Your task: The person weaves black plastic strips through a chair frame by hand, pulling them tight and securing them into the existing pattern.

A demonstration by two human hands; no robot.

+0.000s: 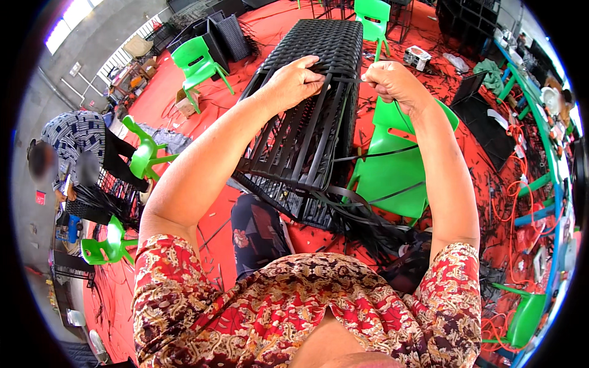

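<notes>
A black wicker frame point(325, 46) stands in front of me. Its far part is densely woven, while long flat strips point(294, 147) run bare and parallel along the near part. At the edge of the weave, my left hand point(293, 84) has its index finger extended and its other fingers pinched by a black plastic strip point(345, 80). That strip runs across to my right hand point(396, 84), which is closed in a fist on it, just off the frame's right side. More loose black strips point(362, 211) hang in a bundle from the frame's near right corner.
A green chair point(392, 165) stands right of the frame, strips lying over it. More green chairs point(199, 61) are scattered on the red floor point(159, 101). Another person point(80, 147) bends over black wickerwork at left. A cluttered green rack point(540, 122) lines the right, with orange cable point(515, 196) nearby.
</notes>
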